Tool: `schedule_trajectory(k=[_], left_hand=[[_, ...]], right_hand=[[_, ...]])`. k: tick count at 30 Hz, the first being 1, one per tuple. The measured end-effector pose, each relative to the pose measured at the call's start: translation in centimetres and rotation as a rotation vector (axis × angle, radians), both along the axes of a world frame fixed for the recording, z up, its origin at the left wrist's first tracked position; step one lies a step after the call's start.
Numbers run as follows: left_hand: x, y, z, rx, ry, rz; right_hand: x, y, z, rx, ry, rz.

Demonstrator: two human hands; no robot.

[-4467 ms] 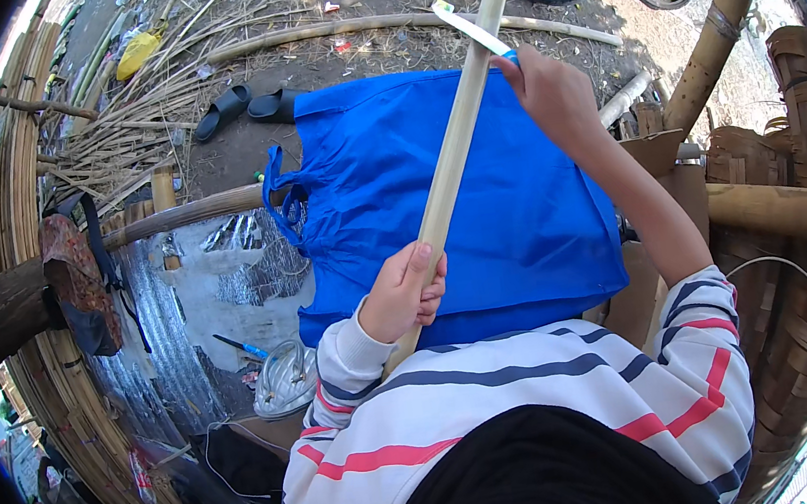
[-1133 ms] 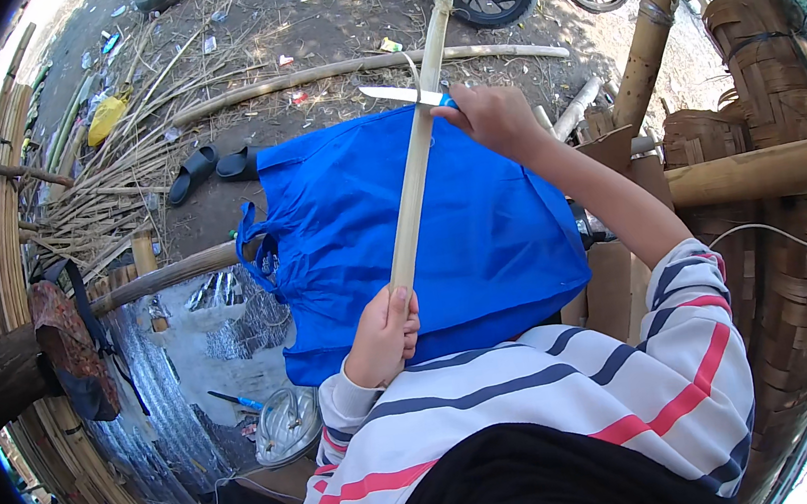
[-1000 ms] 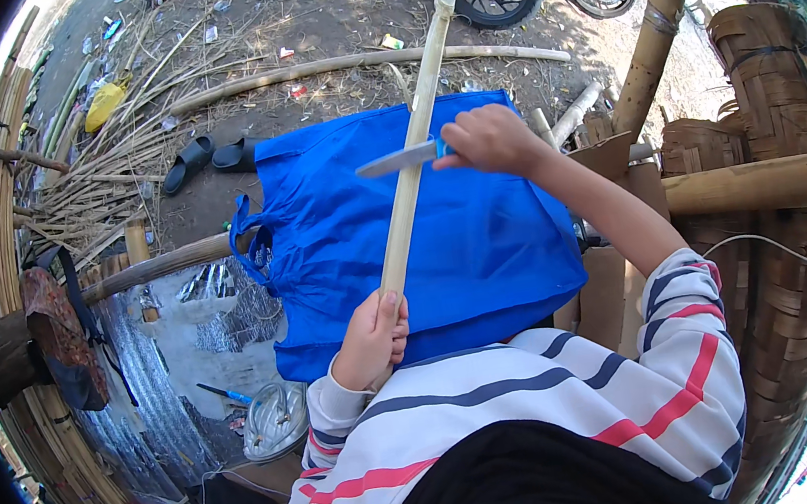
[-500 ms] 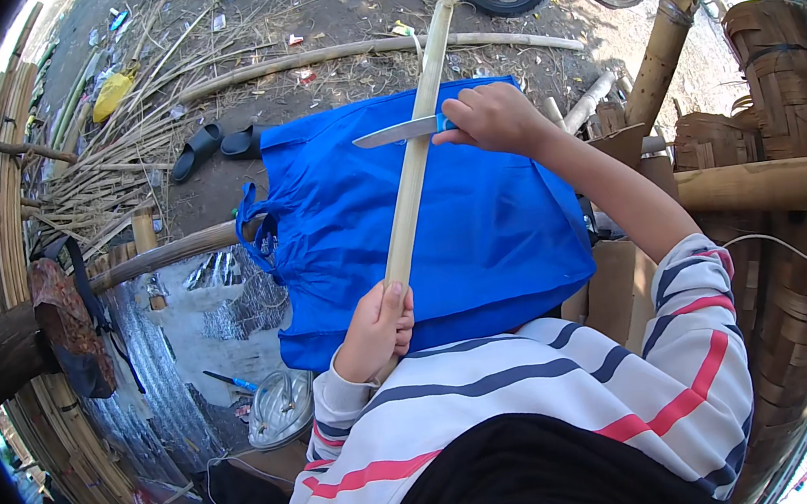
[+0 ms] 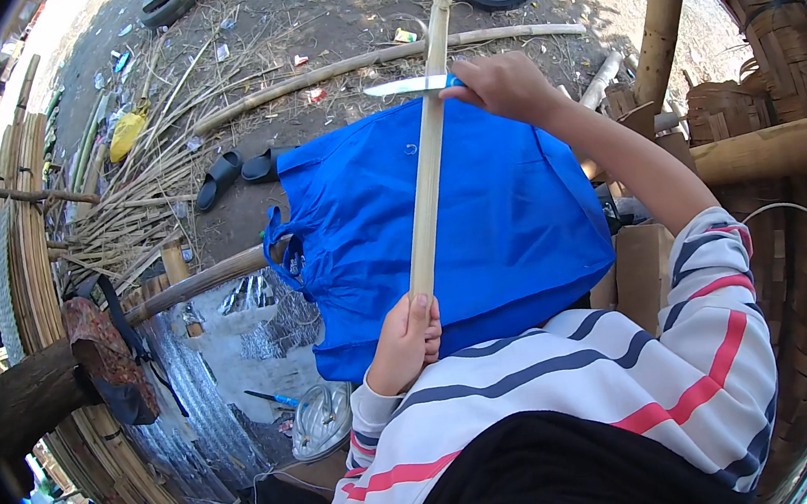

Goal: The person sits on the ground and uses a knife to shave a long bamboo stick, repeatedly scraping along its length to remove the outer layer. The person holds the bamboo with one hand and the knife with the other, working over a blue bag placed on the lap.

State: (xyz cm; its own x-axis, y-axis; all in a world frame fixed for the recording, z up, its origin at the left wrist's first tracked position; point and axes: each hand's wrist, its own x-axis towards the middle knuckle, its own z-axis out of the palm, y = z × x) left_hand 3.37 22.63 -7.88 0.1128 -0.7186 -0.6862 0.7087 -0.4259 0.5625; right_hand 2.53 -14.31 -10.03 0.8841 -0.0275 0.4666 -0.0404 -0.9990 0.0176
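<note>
Left hand (image 5: 405, 342) clamped round the near end of a bamboo strip (image 5: 427, 143) — strip runs away over the blue bag (image 5: 520, 217) on the lap. Right hand (image 5: 502, 89) gripping a knife (image 5: 408, 85), blade laid crosswise on the strip near its far end.

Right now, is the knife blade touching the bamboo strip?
Yes, the knife in the right hand lies across the bamboo strip, against it.
</note>
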Motion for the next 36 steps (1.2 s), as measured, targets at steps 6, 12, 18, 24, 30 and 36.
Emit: schedule_trajectory(k=[6, 12, 18, 24, 30, 36], left_hand=[[-0.2, -0.5, 0.4, -0.039, -0.027, 0.015], [-0.2, 0.1, 0.9, -0.028, -0.019, -0.053], [-0.2, 0.7, 0.7, -0.05, -0.063, -0.037], [-0.5, -0.1, 0.8, -0.052, -0.04, -0.063], [-1.7, 1.7, -0.4, -0.215, -0.23, -0.152], [0.5, 1.0, 1.3, -0.035, -0.098, 0.062]], right_hand=[[0.3, -4.5, -0.9, -0.017, -0.036, -0.075], [-0.4, -8.1, 0.4, -0.164, -0.028, 0.056], [-0.2, 0.3, 1.1, -0.094, 0.012, 0.196], [-1.0, -5.8, 1.6, -0.093, -0.024, -0.092], [-2.1, -13.3, 1.7, -0.088, -0.092, -0.548], [-1.4, -3.4, 1.8, 0.037, -0.023, -0.232]])
